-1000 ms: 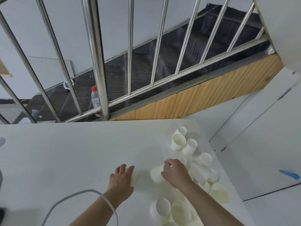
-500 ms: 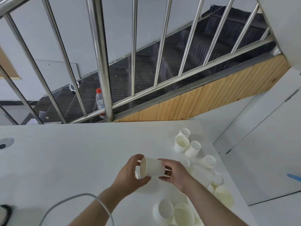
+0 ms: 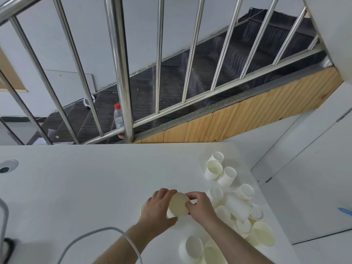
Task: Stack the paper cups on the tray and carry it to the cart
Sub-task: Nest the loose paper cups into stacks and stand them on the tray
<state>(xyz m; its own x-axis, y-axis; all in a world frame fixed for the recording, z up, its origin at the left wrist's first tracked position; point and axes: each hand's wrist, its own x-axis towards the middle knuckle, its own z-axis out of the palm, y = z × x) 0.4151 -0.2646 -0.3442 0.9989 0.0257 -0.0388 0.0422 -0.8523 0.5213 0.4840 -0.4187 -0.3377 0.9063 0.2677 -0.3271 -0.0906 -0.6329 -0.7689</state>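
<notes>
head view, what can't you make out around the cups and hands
- Second cup under the left hand: mostly hidden by that hand.
- Held cup: its walls are covered by left hand and right hand.
- Cup pile: lower cups cut by the bottom edge.
- Tray, cart: not in view.

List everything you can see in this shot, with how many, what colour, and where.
held cup: one, cream-white, between both hands above the table
loose cups: a dozen or so, white, heaped at the table's right side
table: one, white, foreground
bottle: one, clear with red cap, behind the railing
railing: one, steel, beyond the table
cable: one, grey, lower left
left hand: grips the held cup
right hand: grips the held cup
</notes>
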